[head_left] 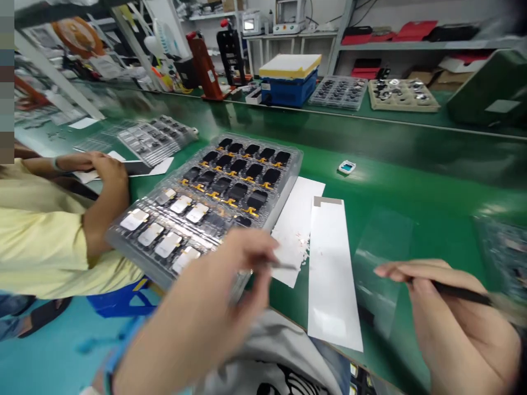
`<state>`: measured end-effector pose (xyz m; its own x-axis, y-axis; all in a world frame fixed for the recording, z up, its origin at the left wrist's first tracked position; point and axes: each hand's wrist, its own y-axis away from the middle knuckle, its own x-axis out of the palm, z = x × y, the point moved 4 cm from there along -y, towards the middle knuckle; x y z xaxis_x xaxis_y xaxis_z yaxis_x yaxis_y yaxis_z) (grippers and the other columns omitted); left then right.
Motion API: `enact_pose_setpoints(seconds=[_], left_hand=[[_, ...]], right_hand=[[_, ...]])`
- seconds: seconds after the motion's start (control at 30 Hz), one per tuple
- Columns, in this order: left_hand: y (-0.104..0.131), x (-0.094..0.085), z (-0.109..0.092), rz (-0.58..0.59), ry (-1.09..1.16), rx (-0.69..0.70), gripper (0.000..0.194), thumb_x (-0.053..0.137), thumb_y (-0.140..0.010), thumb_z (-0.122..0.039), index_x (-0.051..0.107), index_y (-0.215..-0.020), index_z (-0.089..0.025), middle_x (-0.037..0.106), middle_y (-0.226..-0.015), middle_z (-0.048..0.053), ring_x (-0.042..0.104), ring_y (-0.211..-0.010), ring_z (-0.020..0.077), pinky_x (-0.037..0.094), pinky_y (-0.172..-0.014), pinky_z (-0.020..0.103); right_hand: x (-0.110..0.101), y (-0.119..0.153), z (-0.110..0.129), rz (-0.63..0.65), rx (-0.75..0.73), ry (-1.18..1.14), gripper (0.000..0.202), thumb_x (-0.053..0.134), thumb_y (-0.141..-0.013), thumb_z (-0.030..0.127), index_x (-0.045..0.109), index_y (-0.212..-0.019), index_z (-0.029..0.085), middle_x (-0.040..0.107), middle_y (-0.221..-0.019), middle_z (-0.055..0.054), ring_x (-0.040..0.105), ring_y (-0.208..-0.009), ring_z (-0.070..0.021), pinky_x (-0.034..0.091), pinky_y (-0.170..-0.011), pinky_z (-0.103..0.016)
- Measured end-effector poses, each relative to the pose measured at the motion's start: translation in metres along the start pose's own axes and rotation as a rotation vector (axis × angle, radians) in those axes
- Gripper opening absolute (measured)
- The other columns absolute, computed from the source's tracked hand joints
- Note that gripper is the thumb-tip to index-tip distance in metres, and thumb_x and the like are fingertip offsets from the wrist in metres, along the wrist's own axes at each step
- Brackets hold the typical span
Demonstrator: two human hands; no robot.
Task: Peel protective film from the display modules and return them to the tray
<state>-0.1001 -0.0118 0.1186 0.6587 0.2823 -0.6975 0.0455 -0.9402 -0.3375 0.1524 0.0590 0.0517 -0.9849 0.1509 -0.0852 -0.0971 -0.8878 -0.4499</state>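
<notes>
My left hand point(222, 296), blurred by motion, is closed in a pinch on a small thin grey piece point(285, 266), seen nearly edge-on. It hangs over the near right corner of a clear plastic tray point(284, 200) that holds several small black screens with orange flex strips and several white-backed ones. My right hand point(457, 323) grips a slim black tool point(461, 292), its kind unclear, above the green bench. Between the hands lie a long white strip point(331, 274) with a grey-brown top edge and a white sheet point(302, 206) scattered with tiny pale scraps.
A small white-framed part point(347, 167) lies on the green mat. A clear film point(382, 258) is beside the strip. At left, a co-worker's arm point(99, 203) rests near another tray point(152, 140). Behind stand a blue box point(288, 90) and parts trays point(403, 96).
</notes>
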Motion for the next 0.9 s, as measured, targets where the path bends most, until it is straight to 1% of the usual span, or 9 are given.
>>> enact_pose_setpoints(seconds=[0.07,0.13,0.17,0.23,0.33,0.4,0.57,0.73,0.9], left_hand=[[0.011,0.035,-0.02,0.111,0.221,0.046,0.05,0.053,-0.089,-0.009,0.049,-0.133,-0.033,0.069,-0.098,0.001,0.07,-0.083,0.0161,0.056,-0.073,0.025],[0.011,0.07,-0.028,0.183,0.374,0.089,0.04,0.051,-0.09,-0.006,0.059,-0.122,-0.03,0.066,-0.097,0.003,0.068,-0.083,0.0154,0.056,-0.075,0.025],[0.007,0.086,-0.027,0.189,0.431,0.078,0.032,0.051,-0.091,-0.007,0.062,-0.113,-0.027,0.065,-0.096,0.003,0.068,-0.086,0.016,0.055,-0.078,0.026],[-0.003,0.114,-0.015,0.202,0.547,-0.011,0.017,0.051,-0.094,-0.011,0.06,-0.102,-0.023,0.064,-0.096,0.004,0.067,-0.089,0.0172,0.055,-0.079,0.028],[-0.015,0.142,0.008,0.258,0.742,-0.194,0.004,0.047,-0.1,-0.019,0.049,-0.102,-0.022,0.064,-0.094,0.004,0.067,-0.081,0.016,0.054,-0.068,0.026],[-0.02,0.148,0.018,0.251,0.812,-0.244,0.002,0.046,-0.101,-0.024,0.046,-0.103,-0.023,0.064,-0.093,0.003,0.065,-0.078,0.0149,0.049,-0.062,0.024],[-0.022,0.145,0.022,0.255,0.84,-0.192,0.011,0.048,-0.102,-0.029,0.053,-0.096,-0.021,0.063,-0.084,0.002,0.062,-0.074,0.0134,0.044,-0.061,0.023],[-0.02,0.144,0.023,0.257,0.859,-0.226,0.012,0.052,-0.1,-0.029,0.056,-0.095,-0.02,0.062,-0.078,0.0,0.062,-0.067,0.0119,0.045,-0.06,0.022],[-0.016,0.144,0.026,0.245,0.8,-0.215,0.007,0.053,-0.1,-0.026,0.058,-0.098,-0.021,0.064,-0.084,-0.002,0.064,-0.07,0.0108,0.048,-0.066,0.021]], right_hand=[[0.001,-0.013,0.004,0.166,-0.05,0.026,0.013,0.061,-0.089,0.02,0.073,-0.086,0.025,0.063,-0.08,-0.007,0.06,-0.073,-0.0216,0.043,-0.056,-0.035],[0.004,-0.021,0.003,0.288,-0.114,0.069,0.018,0.056,-0.092,0.018,0.073,-0.091,0.025,0.063,-0.083,-0.006,0.058,-0.075,-0.0191,0.04,-0.055,-0.031],[0.005,-0.023,0.001,0.328,-0.143,0.097,0.017,0.055,-0.093,0.017,0.071,-0.093,0.024,0.062,-0.083,-0.006,0.058,-0.075,-0.0182,0.04,-0.056,-0.03],[0.009,-0.024,-0.005,0.37,-0.162,0.165,0.014,0.057,-0.091,0.016,0.068,-0.097,0.022,0.061,-0.084,-0.004,0.056,-0.071,-0.015,0.04,-0.054,-0.026],[0.013,-0.019,-0.012,0.398,-0.182,0.292,0.014,0.063,-0.088,0.018,0.064,-0.102,0.02,0.059,-0.09,-0.002,0.05,-0.059,-0.0094,0.038,-0.047,-0.022],[0.017,-0.014,-0.012,0.425,-0.244,0.349,0.014,0.064,-0.088,0.018,0.062,-0.102,0.02,0.061,-0.093,-0.003,0.053,-0.062,-0.0099,0.041,-0.049,-0.021],[0.028,-0.007,-0.01,0.461,-0.373,0.446,0.017,0.061,-0.091,0.015,0.059,-0.107,0.02,0.065,-0.096,-0.006,0.065,-0.082,-0.0153,0.053,-0.062,-0.025],[0.031,-0.001,-0.01,0.39,-0.523,0.562,0.02,0.065,-0.088,0.008,0.06,-0.104,0.017,0.066,-0.094,-0.007,0.067,-0.082,-0.015,0.054,-0.064,-0.023],[0.032,0.005,-0.01,0.368,-0.568,0.637,0.018,0.063,-0.09,0.007,0.064,-0.106,0.016,0.068,-0.096,-0.006,0.067,-0.081,-0.0137,0.054,-0.067,-0.023]])
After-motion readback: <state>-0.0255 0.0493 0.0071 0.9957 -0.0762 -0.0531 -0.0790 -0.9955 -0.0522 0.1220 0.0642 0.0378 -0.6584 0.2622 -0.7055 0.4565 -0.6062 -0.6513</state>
